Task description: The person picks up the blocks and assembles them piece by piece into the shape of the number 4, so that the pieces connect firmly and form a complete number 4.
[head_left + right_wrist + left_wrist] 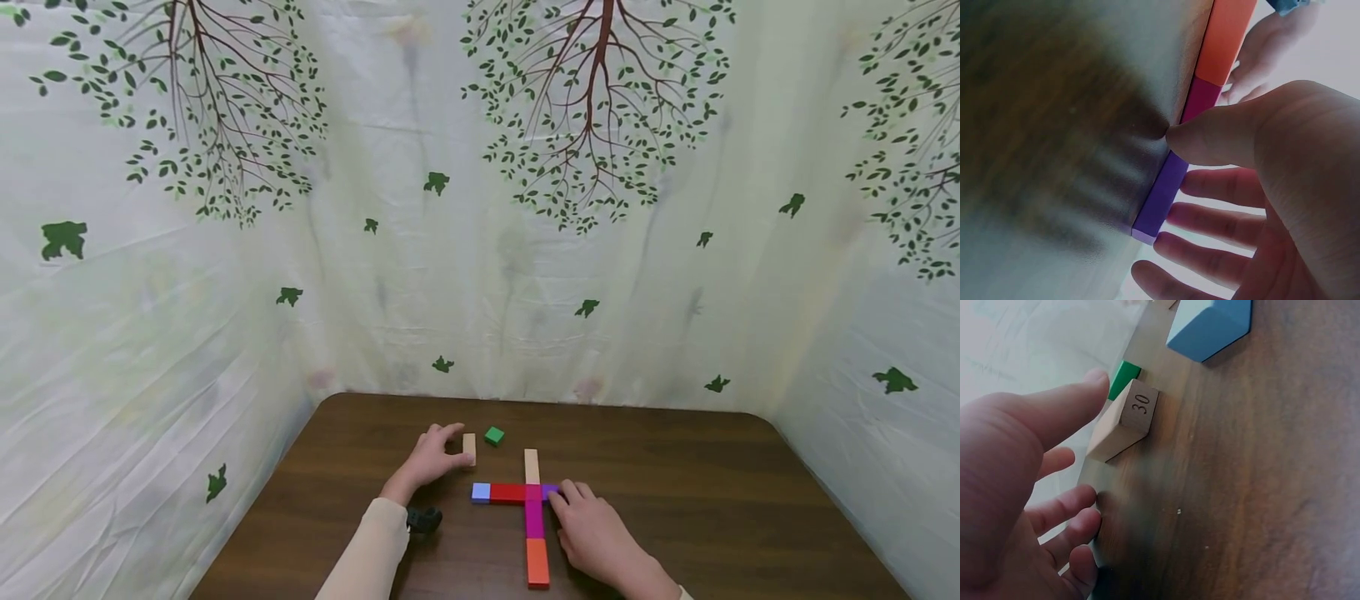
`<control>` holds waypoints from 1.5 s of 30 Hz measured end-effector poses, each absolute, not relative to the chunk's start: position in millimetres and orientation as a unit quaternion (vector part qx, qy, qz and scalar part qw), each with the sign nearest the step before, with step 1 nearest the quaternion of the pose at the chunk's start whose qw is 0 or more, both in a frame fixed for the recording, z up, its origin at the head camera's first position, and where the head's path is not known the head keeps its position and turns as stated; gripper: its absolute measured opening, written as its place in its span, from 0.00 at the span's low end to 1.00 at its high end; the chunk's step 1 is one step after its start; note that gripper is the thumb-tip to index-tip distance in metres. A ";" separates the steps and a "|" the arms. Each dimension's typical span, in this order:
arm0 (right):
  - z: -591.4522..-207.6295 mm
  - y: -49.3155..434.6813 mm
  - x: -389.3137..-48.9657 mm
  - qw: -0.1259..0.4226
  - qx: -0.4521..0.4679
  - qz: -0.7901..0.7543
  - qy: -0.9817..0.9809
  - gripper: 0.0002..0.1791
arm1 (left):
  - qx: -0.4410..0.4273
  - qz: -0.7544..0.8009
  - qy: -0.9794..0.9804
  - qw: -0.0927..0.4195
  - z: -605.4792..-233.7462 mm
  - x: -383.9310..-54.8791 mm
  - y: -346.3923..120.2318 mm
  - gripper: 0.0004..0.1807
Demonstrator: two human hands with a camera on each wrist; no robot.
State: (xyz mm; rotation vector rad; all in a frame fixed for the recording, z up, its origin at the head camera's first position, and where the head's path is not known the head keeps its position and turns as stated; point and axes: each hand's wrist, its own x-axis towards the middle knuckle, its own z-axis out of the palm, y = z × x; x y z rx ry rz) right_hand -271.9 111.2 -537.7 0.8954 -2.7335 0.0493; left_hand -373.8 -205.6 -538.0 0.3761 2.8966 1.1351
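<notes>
My left hand (433, 457) is beside a plain wooden block (469, 448), its fingers spread on the block's left side. In the left wrist view the block shows a printed "30", and the fingertips are not closed round it. On the table's middle, blocks lie in a cross: a pale wooden one (532, 467), magenta (534, 518), orange (537, 563), red (507, 494) and light blue (481, 493). The right arm of the cross is a purple block (1163, 194). My right hand (597, 533) holds it, thumb on the near side and fingers along the far side.
A small green block (494, 436) lies just right of the plain wooden block. A dark strapped device (424, 521) sits at the left wrist. The brown table (697, 492) ends at a leaf-patterned curtain (510, 333) along its back.
</notes>
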 end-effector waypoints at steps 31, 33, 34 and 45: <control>-538.3 110.6 -271.6 0.109 0.302 0.014 -0.947 0.25 | 0.083 0.360 0.929 0.024 -540.4 -379.3 -202.2 0.37; -538.4 110.6 -270.7 0.109 0.303 0.015 -0.946 0.25 | 0.082 0.358 0.930 0.025 -541.8 -379.5 -201.9 0.37; -538.5 110.7 -270.6 0.110 0.304 0.016 -0.946 0.25 | 0.082 0.359 0.929 0.024 -542.2 -379.7 -201.7 0.37; -539.6 111.1 -271.7 0.127 0.308 0.013 -0.943 0.24 | 0.079 0.367 0.927 0.015 -539.4 -379.2 -200.2 0.37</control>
